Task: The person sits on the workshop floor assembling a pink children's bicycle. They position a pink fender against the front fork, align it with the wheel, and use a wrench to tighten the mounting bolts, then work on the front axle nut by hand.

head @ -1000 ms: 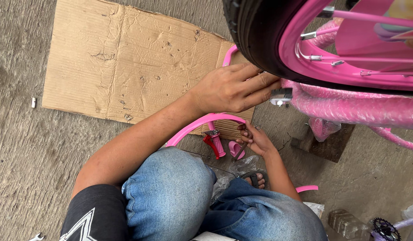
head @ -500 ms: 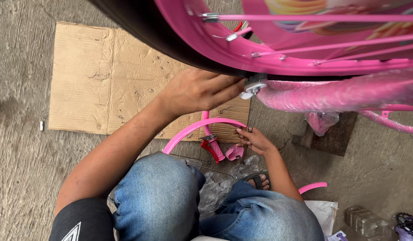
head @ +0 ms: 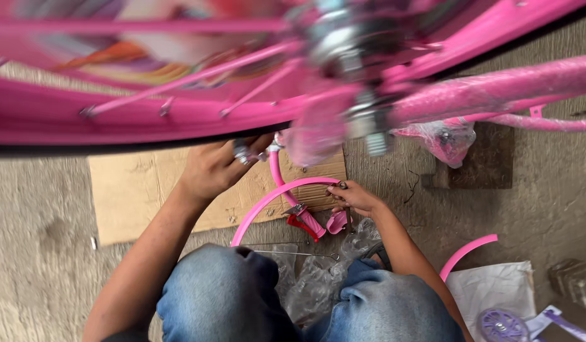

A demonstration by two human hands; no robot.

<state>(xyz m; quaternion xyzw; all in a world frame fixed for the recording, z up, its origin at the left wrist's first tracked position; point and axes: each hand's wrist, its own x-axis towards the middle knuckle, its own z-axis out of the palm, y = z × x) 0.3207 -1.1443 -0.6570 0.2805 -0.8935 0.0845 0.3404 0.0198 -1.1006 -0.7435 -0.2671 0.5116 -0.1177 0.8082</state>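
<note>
One pink bike wheel (head: pixel 179 114), blurred, now fills the top, lower than half a second ago. One cardboard sheet (head: pixel 134 190) far left. Two pink fenders: big (head: pixel 274 196) centre, small (head: pixel 467 250) right. Left hand (head: pixel 214 168) clenched on a metal fitting (head: pixel 245 152) under the rim. Right hand (head: pixel 356 197) pinches the big fender's end, fingers curled.

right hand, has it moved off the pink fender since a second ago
No. The right hand stays at the same end of the curved pink fender lying over the cardboard; only the camera shifted.
</note>
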